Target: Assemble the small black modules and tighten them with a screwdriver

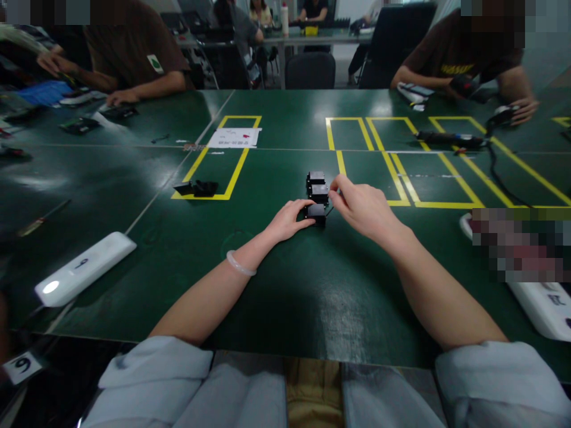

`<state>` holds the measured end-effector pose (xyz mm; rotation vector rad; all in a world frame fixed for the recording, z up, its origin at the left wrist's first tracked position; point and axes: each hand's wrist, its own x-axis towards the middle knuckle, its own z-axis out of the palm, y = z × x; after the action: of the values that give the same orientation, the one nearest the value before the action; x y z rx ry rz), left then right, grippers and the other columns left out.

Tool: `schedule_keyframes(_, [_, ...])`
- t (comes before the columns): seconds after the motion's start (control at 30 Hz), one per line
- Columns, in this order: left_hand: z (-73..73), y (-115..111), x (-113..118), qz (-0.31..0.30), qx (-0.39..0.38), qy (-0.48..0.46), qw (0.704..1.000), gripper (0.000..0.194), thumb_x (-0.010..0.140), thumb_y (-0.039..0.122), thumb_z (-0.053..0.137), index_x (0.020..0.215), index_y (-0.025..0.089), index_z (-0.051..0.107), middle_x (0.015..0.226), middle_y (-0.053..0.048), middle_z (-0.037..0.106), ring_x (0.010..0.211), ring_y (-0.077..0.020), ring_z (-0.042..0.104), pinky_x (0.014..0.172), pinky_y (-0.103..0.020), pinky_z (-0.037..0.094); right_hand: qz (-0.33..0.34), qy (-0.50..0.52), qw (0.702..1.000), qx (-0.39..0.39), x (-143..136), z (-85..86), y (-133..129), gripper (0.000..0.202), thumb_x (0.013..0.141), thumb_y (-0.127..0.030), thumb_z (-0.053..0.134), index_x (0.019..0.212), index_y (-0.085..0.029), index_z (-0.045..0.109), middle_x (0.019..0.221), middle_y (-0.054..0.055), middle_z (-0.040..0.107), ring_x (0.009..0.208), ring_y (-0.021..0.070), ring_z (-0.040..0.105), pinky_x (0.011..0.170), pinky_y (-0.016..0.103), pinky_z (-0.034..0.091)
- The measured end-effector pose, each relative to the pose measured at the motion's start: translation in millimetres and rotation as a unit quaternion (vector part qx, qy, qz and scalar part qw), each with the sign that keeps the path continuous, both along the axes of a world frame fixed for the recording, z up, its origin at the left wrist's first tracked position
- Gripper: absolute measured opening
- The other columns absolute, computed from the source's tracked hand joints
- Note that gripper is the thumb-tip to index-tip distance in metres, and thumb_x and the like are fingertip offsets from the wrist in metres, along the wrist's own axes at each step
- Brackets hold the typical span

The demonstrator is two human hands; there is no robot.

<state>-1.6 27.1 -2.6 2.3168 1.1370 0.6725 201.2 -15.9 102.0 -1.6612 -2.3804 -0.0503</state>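
Note:
Three small black box-shaped parts stand in a column on the green table, in the middle of the head view. My left hand [288, 221] has its thumb and fingers around the nearest black box [316, 212]. Just beyond it are the middle black box [319, 191] and the far black box [316, 178]. My right hand [361, 205] is closed in a pinch at the right side of the boxes. A thin dark strip [330, 211] shows below its fingertips, beside the nearest box; whether the fingers hold it is unclear.
Yellow tape outlines [397, 178] mark the green table [267, 297]. Black pieces [196, 188] and a paper sheet [235, 138] lie left of centre. A white oblong device [84, 268] rests at left, another [542, 303] at right. Co-workers sit across the table, near a black cable [493, 166].

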Motion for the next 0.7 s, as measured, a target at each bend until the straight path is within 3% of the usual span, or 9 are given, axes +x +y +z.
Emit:
schedule_keyframes(0.17, [-1.6, 0.7, -0.2, -0.003, 0.008, -0.006, 1.0, 0.044, 0.086, 0.036, 0.063, 0.126, 0.022, 0.052, 0.128, -0.004, 0.057, 0.113, -0.0234, 0.052, 0.099, -0.036, 0.04, 0.002, 0.001, 1.0, 0.001, -0.5, -0.5, -0.7, 0.037, 0.096, -0.043, 0.026, 0.107, -0.019, 0.053, 0.079, 0.007, 0.068, 0.065, 0.0179, 0.057, 0.054, 0.026, 0.021])
schedule_keyframes(0.7, [0.0, 0.0, -0.4, -0.004, 0.002, -0.006, 1.0, 0.043, 0.086, 0.038, 0.061, 0.126, 0.024, 0.052, 0.128, -0.004, 0.057, 0.115, -0.0248, 0.051, 0.1, -0.039, 0.04, 0.002, -0.011, 1.0, 0.016, 0.7, -3.5, 0.4, 0.033, 0.093, -0.029, 0.028, 0.11, -0.019, 0.054, 0.08, 0.006, 0.068, 0.061, 0.0156, 0.054, 0.054, 0.028, 0.019])
